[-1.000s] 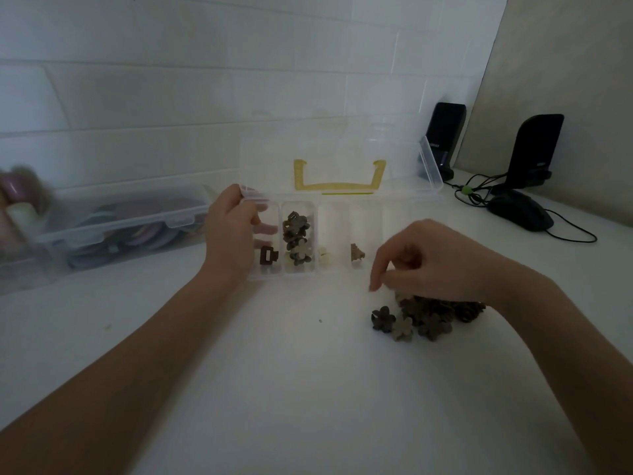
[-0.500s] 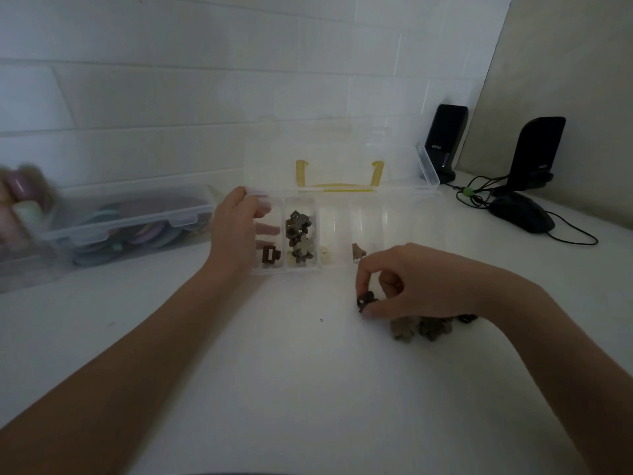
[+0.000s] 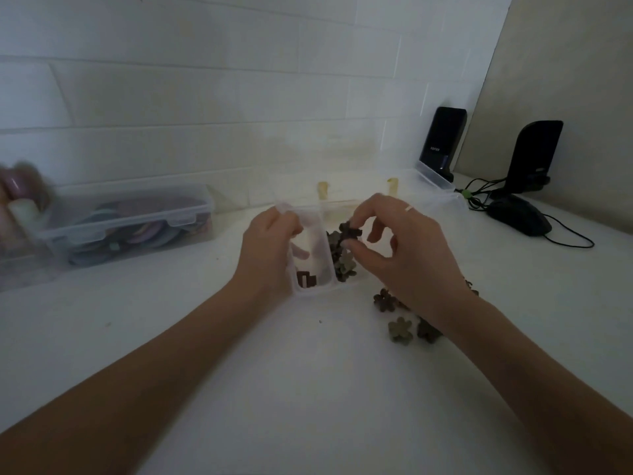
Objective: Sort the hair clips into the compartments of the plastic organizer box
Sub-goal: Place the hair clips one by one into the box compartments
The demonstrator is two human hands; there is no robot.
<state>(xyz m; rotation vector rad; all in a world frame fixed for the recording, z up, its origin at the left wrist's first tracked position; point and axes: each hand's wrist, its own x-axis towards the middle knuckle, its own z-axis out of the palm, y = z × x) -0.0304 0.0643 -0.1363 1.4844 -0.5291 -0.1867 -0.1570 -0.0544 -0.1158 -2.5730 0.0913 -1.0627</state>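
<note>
Now the white table (image 3: pixel 274 389) is carrying the same layout as 1 second ago, but the action has shifted from the loose pile to the box. Sitting at the far side of it, the plastic organizer box (image 3: pixel 310 292) is lying open with its clear lid tipped back toward the tiled wall, and the left hand (image 3: pixel 265 250) is still gripping its left end, fingers curled over the rim of the leftmost compartment, steadying it. That hold is unchanged across all 3 moments.

What is changing is the right hand (image 3: pixel 399 255). 1 second ago it was reaching down into the pile; half a second ago it was pinching a clip just above the table; now it is hovering over the 2nd compartment from the left, thumb and fingertips pinching a dark flower-shaped clip (image 3: pixel 349 231) directly above the clips already heaped there (image 3: pixel 342 265). I judge the clip is about to be released, since it matches the flower shapes below it.

Smaller still, the leftmost compartment is holding a dark brown rectangular clip (image 3: pixel 306 280), apparently a separate sort. Beside the box on the table, the unsorted pile (image 3: pixel 399 329) is partly hiding under the right wrist, with about 3 flower clips showing, so several more trips are remaining and the task is looking roughly midway.
</note>
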